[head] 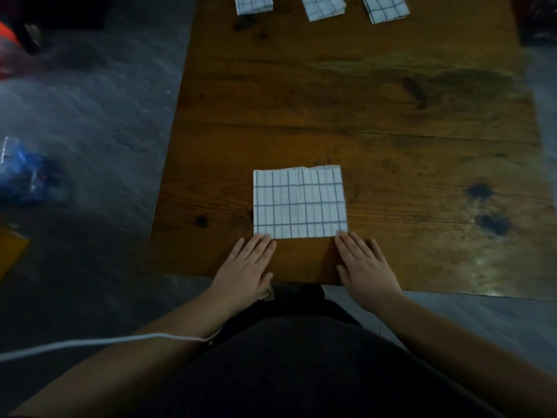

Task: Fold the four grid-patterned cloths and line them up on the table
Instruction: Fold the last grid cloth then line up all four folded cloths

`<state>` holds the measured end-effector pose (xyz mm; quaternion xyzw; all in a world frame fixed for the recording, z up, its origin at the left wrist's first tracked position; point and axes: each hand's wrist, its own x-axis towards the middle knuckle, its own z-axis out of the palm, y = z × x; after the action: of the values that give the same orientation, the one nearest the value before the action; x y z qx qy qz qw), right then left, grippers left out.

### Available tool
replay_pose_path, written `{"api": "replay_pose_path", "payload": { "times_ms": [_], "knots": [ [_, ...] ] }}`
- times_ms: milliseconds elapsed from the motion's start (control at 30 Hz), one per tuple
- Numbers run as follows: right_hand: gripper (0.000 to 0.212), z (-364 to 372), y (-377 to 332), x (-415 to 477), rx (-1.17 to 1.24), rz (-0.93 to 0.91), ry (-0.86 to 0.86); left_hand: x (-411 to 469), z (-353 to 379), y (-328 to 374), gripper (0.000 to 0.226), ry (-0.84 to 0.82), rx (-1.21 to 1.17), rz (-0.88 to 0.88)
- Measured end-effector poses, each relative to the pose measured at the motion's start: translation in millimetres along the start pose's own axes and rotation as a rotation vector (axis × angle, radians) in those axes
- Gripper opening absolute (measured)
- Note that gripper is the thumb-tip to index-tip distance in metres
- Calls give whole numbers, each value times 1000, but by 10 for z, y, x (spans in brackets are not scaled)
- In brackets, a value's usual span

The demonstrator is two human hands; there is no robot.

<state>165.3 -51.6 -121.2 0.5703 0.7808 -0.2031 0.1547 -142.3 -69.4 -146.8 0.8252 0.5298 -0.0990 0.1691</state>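
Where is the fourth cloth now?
Head view: the fourth cloth lies flat near the front edge of the table, with the left hand and right hand touching its near corners.

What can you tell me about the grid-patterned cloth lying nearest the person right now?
The white cloth with a dark grid looks like thin fabric, apparently folded into a near-square, with a faint vertical crease down its middle. It lies flat on the brown wooden table, near its front edge. The left hand and right hand, fingers straight, touch its two near corners.
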Motion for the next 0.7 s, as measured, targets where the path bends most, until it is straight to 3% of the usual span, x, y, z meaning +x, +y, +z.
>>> {"api": "replay_pose_path", "payload": {
  "times_ms": [133, 333, 700],
  "knots": [
    [64, -110, -201, 10, 67, 29, 55, 24, -90, 133, 71, 40, -56, -16],
    [56, -165, -574, 282, 167, -141, 96, 335, -204, 383, 66, 88, -152, -9],
    [13, -355, -302, 711, 100, -119, 155, 680, -399, 223, 32, 148, -153, 6]
  ]
}}
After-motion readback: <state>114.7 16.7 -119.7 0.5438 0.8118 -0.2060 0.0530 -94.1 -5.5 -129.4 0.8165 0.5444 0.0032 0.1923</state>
